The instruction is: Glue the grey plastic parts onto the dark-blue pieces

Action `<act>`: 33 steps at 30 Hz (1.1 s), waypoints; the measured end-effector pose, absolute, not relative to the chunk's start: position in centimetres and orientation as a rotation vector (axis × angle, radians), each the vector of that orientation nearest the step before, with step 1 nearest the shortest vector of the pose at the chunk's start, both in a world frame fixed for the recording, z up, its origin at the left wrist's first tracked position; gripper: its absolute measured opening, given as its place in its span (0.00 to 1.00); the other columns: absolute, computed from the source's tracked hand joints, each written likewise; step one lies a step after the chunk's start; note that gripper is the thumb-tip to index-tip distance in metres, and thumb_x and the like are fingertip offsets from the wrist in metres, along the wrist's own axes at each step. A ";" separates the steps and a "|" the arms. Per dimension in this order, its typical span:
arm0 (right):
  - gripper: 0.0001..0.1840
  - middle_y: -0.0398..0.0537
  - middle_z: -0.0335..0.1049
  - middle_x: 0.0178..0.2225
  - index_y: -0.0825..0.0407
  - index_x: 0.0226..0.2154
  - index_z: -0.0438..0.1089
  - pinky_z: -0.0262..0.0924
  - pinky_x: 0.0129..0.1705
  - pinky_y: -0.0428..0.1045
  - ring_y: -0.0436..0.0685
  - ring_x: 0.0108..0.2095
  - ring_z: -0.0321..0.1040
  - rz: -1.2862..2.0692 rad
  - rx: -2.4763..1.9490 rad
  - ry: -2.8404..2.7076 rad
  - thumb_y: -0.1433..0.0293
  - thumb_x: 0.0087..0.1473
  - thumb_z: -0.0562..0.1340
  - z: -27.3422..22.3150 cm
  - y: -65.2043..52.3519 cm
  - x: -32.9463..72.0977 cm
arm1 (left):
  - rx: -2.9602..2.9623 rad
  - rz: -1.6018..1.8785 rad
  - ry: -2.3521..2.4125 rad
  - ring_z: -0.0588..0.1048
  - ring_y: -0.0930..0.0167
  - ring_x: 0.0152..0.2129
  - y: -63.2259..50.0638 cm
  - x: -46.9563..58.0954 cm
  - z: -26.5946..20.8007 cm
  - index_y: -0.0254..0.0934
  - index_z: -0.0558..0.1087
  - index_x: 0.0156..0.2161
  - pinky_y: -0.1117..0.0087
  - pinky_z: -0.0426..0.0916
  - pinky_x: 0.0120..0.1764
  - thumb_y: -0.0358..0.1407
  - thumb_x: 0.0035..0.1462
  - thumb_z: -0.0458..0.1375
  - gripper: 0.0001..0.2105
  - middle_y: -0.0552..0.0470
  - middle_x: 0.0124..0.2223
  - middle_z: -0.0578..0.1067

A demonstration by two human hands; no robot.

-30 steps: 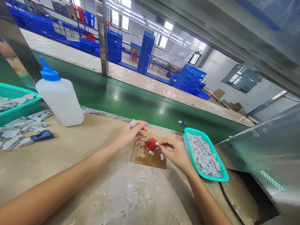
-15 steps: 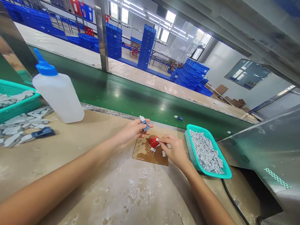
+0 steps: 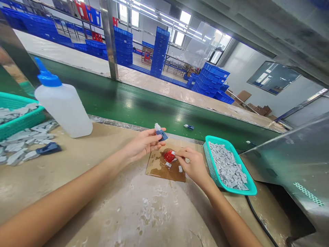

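Between the thumb and fingers of my left hand (image 3: 144,144) is a dark blue plastic part (image 3: 161,135) with a white-grey tip pointing up. My right hand (image 3: 191,163) pinches a small light grey piece (image 3: 173,153) against a wet red dome (image 3: 168,156). That dome sits on a brownish, wet square plate (image 3: 161,174). Two more small grey pieces lie on the plate, one a grey block (image 3: 168,164) near the dome and the other a pale block (image 3: 180,168) by my right hand.
A green basket (image 3: 253,187) of small grey pieces stands at right. On the left are a white squeeze bottle (image 3: 68,109), loose grey parts (image 3: 16,154) and another green basket (image 3: 23,124). Beyond the bench runs a green belt (image 3: 144,109) carrying a blue-and-white part (image 3: 189,127).
The blue part in my left hand has turned slightly and risen a little. Parts on the belt have shifted left. My right hand stays at the red dome with its grey piece.
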State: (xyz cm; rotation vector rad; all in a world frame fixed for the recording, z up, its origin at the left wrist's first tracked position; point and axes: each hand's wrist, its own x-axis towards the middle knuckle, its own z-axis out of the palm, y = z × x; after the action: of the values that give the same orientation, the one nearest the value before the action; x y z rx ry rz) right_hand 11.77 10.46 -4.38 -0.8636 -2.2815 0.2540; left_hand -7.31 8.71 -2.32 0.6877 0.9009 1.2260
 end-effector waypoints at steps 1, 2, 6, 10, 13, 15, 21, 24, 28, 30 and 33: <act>0.09 0.48 0.70 0.25 0.54 0.27 0.72 0.63 0.26 0.45 0.51 0.24 0.66 0.257 -0.865 -2.277 0.78 0.49 0.56 -4.3 10.4 11.8 | 0.698 1.225 0.907 0.73 0.76 0.29 8.7 -7.4 -2.4 0.36 0.71 0.39 0.74 0.65 0.34 0.28 0.47 0.57 0.11 0.52 0.34 0.73; 0.09 0.48 0.70 0.25 0.54 0.27 0.72 0.63 0.27 0.46 0.51 0.25 0.66 0.258 -0.869 -2.278 0.78 0.49 0.56 -4.1 10.3 11.8 | 0.709 1.238 0.912 0.73 0.75 0.30 8.7 -7.5 -2.5 0.36 0.71 0.38 0.73 0.65 0.35 0.29 0.46 0.58 0.11 0.52 0.33 0.73; 0.09 0.48 0.71 0.25 0.54 0.27 0.73 0.63 0.27 0.46 0.51 0.25 0.67 0.284 -0.887 -2.284 0.78 0.48 0.57 -3.6 10.1 11.8 | 0.809 1.310 0.954 0.72 0.76 0.32 8.8 -7.5 -2.6 0.36 0.72 0.34 0.72 0.63 0.41 0.29 0.42 0.61 0.10 0.54 0.32 0.74; 0.09 0.46 0.71 0.24 0.53 0.25 0.73 0.61 0.24 0.45 0.50 0.23 0.65 0.299 -0.890 -2.313 0.78 0.47 0.58 -3.1 10.1 11.9 | 1.060 1.240 1.047 0.72 0.73 0.31 8.6 -7.3 -2.4 0.36 0.72 0.31 0.68 0.62 0.44 0.30 0.40 0.61 0.08 0.53 0.32 0.76; 0.09 0.47 0.71 0.25 0.54 0.25 0.73 0.62 0.26 0.45 0.50 0.24 0.66 0.269 -0.863 -2.325 0.79 0.47 0.58 -2.8 10.1 12.1 | 1.183 1.213 1.112 0.73 0.71 0.32 8.6 -7.3 -2.0 0.36 0.72 0.31 0.67 0.63 0.44 0.32 0.41 0.61 0.07 0.51 0.33 0.76; 0.09 0.47 0.71 0.25 0.53 0.25 0.73 0.62 0.27 0.45 0.50 0.25 0.67 0.282 -0.854 -2.325 0.79 0.47 0.58 -2.6 10.0 12.1 | 1.229 1.214 1.156 0.73 0.70 0.33 8.5 -7.5 -1.7 0.36 0.72 0.30 0.66 0.64 0.43 0.32 0.40 0.61 0.08 0.51 0.33 0.76; 0.08 0.45 0.71 0.25 0.50 0.25 0.72 0.63 0.29 0.47 0.52 0.28 0.67 0.385 -0.878 -2.011 0.76 0.47 0.59 -1.7 9.4 11.7 | 1.266 1.178 1.188 0.73 0.68 0.32 8.2 -7.3 -1.3 0.36 0.73 0.30 0.65 0.65 0.41 0.32 0.39 0.61 0.08 0.50 0.32 0.76; 0.07 0.45 0.71 0.26 0.49 0.27 0.73 0.63 0.29 0.47 0.52 0.29 0.67 0.484 -0.854 -1.931 0.76 0.46 0.60 -1.3 9.0 11.4 | 1.261 1.140 1.136 0.73 0.68 0.32 8.0 -6.8 -1.4 0.35 0.72 0.30 0.64 0.65 0.40 0.32 0.39 0.61 0.09 0.50 0.32 0.76; 0.09 0.45 0.70 0.26 0.49 0.28 0.73 0.62 0.29 0.47 0.51 0.28 0.66 0.506 -0.804 -1.931 0.77 0.46 0.59 -1.3 8.8 11.1 | 1.239 1.097 1.111 0.73 0.70 0.30 7.6 -6.2 -1.2 0.35 0.72 0.29 0.66 0.66 0.37 0.31 0.39 0.60 0.07 0.52 0.30 0.75; 0.09 0.45 0.70 0.25 0.49 0.28 0.73 0.62 0.29 0.47 0.51 0.28 0.66 0.490 -0.797 -1.947 0.77 0.46 0.59 -1.5 8.7 11.0 | 1.241 1.091 1.109 0.73 0.70 0.29 7.4 -6.1 -1.1 0.35 0.72 0.28 0.67 0.67 0.36 0.31 0.39 0.60 0.06 0.52 0.29 0.75; 0.10 0.45 0.70 0.26 0.49 0.28 0.73 0.63 0.28 0.47 0.51 0.28 0.66 0.477 -0.786 -1.986 0.77 0.46 0.59 -1.7 8.6 10.9 | 1.225 1.081 1.101 0.72 0.70 0.28 7.2 -5.9 -1.1 0.35 0.72 0.28 0.66 0.67 0.36 0.32 0.39 0.61 0.07 0.52 0.29 0.75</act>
State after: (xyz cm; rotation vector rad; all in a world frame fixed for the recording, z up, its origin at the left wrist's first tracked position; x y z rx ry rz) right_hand 10.87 8.61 -1.65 -0.7859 -1.9861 0.4774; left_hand -5.93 7.20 -1.07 1.2253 1.1008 1.0814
